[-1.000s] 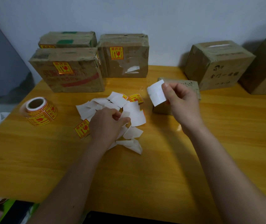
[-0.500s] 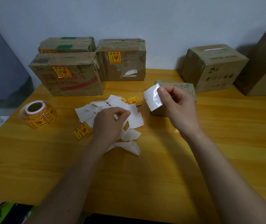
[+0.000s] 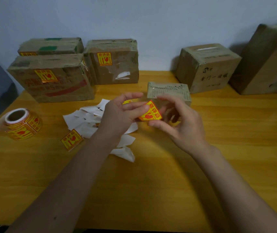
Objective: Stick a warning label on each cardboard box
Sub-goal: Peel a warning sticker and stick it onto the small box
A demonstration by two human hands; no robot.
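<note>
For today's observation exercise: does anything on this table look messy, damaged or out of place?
Yes. White backing papers lie in a loose heap at mid-table, with one warning label lying loose beside it. The labelled box at the back has torn tape and a ragged white patch on its front.
</note>
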